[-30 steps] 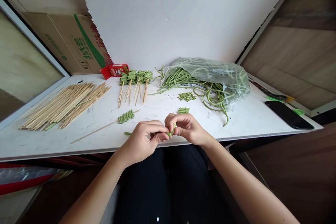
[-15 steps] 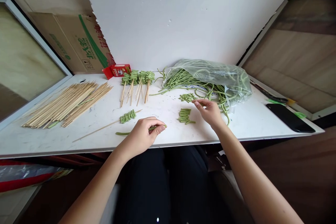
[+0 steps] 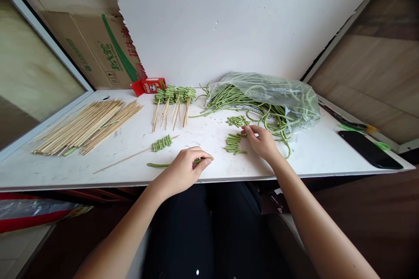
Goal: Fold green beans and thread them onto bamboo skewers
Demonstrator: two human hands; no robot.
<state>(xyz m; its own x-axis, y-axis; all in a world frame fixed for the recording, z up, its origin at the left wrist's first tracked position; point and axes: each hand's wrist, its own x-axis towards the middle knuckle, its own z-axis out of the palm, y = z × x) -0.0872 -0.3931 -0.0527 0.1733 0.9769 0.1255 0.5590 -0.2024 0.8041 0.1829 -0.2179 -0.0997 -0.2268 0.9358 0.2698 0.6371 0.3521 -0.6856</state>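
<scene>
My left hand (image 3: 189, 166) is closed around a long green bean (image 3: 157, 165). The bean's tail lies to the left, and its other end pokes out past my thumb. My right hand (image 3: 260, 140) pinches at the far end of a row of cut bean pieces (image 3: 232, 143); a short piece of bean (image 3: 242, 134) shows at its fingertips, partly hidden. Just beyond is a little heap of short bean ends (image 3: 238, 120). Left of my hands lies a skewer (image 3: 126, 161) with bean pieces threaded near its tip (image 3: 162, 143).
Loose bamboo skewers (image 3: 85, 124) cover the table's left side. Finished bean skewers (image 3: 175, 94) lie at the back beside a red box (image 3: 153, 85). A plastic bag of long beans (image 3: 271, 89) fills the back right. A black phone (image 3: 369, 149) lies far right.
My right hand has come slightly nearer, from beside the heap of ends to the far end of the cut row. My left hand keeps its bean. The view has shifted slightly.
</scene>
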